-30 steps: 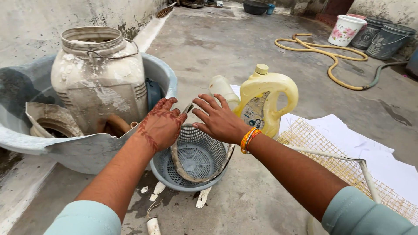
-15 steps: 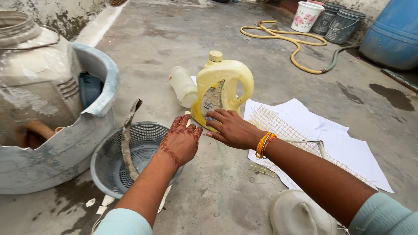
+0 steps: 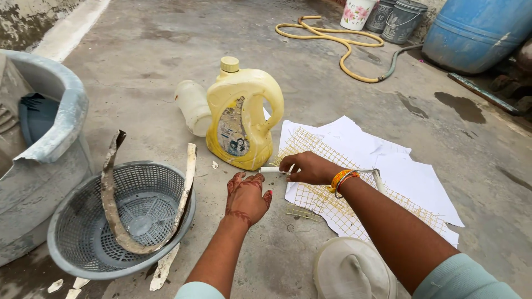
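Note:
My right hand [image 3: 310, 168] is closed on a thin white stick [image 3: 270, 169] at the near edge of a yellow mesh [image 3: 354, 199], which lies on white paper sheets [image 3: 410, 171]. My left hand [image 3: 246, 196] hovers palm down over the concrete just left of it, fingers apart, holding nothing. A yellow plastic jug [image 3: 239, 119] with a handle stands right behind both hands. A white bottle [image 3: 193, 106] lies on its side against the jug.
A grey perforated basket [image 3: 72, 243] holding a bent, flaking strip [image 3: 111, 205] sits at the lower left beside a large grey tub [image 3: 55, 138]. A white domed lid [image 3: 352, 271] is near me. Far back lie a yellow hose [image 3: 343, 47], buckets [image 3: 382, 14] and a blue barrel [image 3: 476, 30].
Both hands left the basket and moved right, past the jug. My right hand has closed on the white stick by the mesh. The view has swung to the right.

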